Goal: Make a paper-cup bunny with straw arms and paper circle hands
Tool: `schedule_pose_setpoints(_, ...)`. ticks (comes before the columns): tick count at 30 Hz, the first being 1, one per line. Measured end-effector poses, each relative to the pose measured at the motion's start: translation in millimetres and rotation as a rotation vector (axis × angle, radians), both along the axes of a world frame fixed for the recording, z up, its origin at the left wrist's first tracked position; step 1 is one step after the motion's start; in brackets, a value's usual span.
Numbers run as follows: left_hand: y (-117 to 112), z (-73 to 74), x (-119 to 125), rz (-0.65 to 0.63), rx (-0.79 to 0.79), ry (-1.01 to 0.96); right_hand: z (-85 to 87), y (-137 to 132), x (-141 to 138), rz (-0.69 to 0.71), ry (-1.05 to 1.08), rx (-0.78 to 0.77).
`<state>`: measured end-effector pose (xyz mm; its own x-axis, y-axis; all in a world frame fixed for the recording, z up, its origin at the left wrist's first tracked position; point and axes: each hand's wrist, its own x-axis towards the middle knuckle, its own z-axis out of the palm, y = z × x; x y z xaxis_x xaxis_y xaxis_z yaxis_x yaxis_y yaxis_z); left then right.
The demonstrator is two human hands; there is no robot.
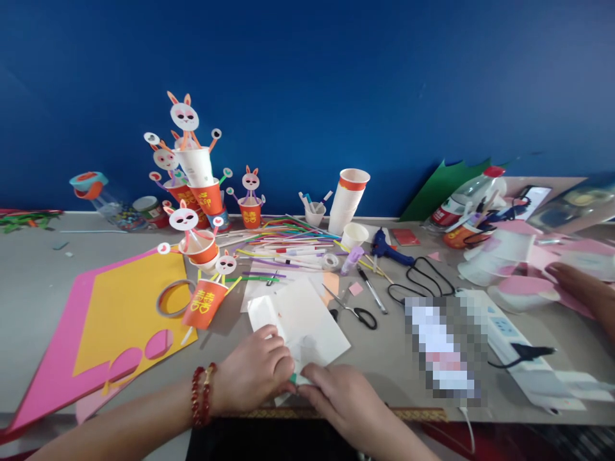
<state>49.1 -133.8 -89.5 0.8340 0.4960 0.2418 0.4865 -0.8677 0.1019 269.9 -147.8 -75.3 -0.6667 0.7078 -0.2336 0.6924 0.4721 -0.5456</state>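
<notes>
My left hand (252, 374) and my right hand (343, 397) meet at the table's near edge. Both are closed in a pinch on a small piece of white paper (300, 378) with a bit of green showing between the fingertips. A larger white paper sheet (300, 317) lies just beyond the hands. A red bead bracelet (202, 396) is on my left wrist. Black-handled scissors (353, 312) lie just past the sheet to the right.
Yellow and pink foam sheets (115, 314) with a tape ring (173, 298) lie left. Paper-cup rabbits (195, 192), coloured straws (283, 246), stacked cups (348, 198), a blue glue gun (389, 250) and a power strip (514, 339) crowd the table. Another person's hand (583, 291) reaches in at right.
</notes>
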Motion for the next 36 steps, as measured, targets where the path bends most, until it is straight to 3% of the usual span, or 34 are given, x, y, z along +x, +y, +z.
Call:
schedule_pose_setpoints(6,8,-10.3,-3,0.033,-0.033,0.012,-4.3,7,-3,0.052,-0.172,0.166)
schedule_pose_setpoints(12,18,-20.8,-13,0.12,-0.044,-0.029,-7.5,22,2,-0.041,-0.144,0.162)
schedule_pose_setpoints(15,20,-18.7,-13,0.151,-0.042,-0.054,-5.4,26,6,-0.087,-0.04,0.112)
schedule_pose_setpoints(20,24,-10.6,-3,0.202,-0.064,-0.083,-0.2,33,5,-0.268,0.306,-0.028)
schedule_pose_setpoints(24,30,-11.3,3,0.348,-0.124,-0.077,-4.1,59,5,-0.388,0.482,-0.085)
schedule_pose_setpoints(30,31,-20.1,-2,0.44,-0.161,-0.138,-8.5,106,25,-0.576,0.51,0.176)
schedule_pose_setpoints(36,33,-24.4,-5,0.456,-0.232,-0.231,-0.1,111,65,-0.666,0.282,0.402)
